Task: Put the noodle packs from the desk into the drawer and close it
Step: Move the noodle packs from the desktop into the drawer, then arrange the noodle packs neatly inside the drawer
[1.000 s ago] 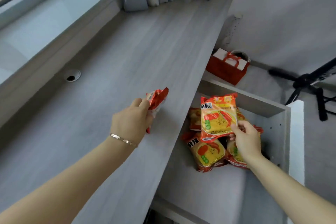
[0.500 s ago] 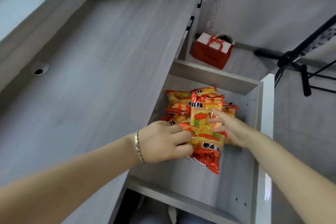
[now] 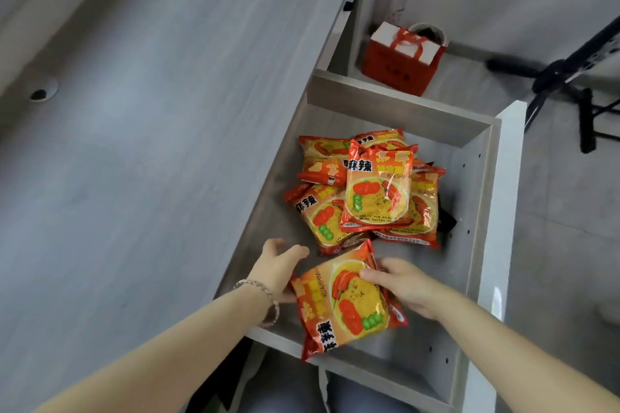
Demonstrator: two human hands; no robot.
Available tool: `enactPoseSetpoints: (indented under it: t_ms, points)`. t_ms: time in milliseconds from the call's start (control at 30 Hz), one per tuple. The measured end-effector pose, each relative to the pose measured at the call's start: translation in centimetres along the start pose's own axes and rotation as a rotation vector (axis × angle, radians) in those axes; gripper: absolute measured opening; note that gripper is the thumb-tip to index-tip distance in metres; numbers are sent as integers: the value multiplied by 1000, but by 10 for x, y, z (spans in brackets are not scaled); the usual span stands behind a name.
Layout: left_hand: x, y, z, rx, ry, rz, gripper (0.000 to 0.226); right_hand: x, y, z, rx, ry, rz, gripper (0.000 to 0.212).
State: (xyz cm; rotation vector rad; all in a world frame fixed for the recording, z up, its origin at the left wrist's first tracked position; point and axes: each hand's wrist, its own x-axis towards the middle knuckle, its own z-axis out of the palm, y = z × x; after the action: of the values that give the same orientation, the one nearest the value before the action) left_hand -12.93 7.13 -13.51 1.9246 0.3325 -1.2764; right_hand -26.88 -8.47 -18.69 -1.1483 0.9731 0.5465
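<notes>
The drawer (image 3: 399, 106) stands pulled out to the right of the grey desk (image 3: 151, 131). Several orange-and-red noodle packs (image 3: 379, 193) lie piled in its far half. One more noodle pack (image 3: 349, 310) hangs tilted over the drawer's near end. My right hand (image 3: 404, 285) grips its right edge, thumb on top. My left hand (image 3: 280, 266) is at the pack's left edge with the fingers spread, touching it. I see no packs on the part of the desk that is in view.
The drawer's white front panel (image 3: 508, 198) juts out on the right. A red gift bag (image 3: 401, 60) sits on the floor beyond the drawer, with a black tripod (image 3: 567, 77) to its right. The desk has a cable hole (image 3: 42, 93) at the left.
My left hand carried a pack from the desk into the drawer. My right hand set its own pack on the pile, then took hold of this one. My view tilted down.
</notes>
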Motion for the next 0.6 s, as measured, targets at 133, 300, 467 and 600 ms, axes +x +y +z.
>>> enactPoseSetpoints:
  t_ms: [133, 300, 467, 600]
  points:
    - [23, -20, -3, 280, 227, 89, 64, 19, 20, 30, 265, 32, 15, 28]
    - [41, -24, 2, 493, 193, 289, 42, 47, 22, 79, 162, 177, -6, 33]
    - [60, -32, -6, 755, 206, 415, 44, 77, 20, 117, -76, 221, -87, 27]
    - [76, -35, -16, 1325, 116, 406, 43, 82, 19, 113, -284, 231, -111, 29]
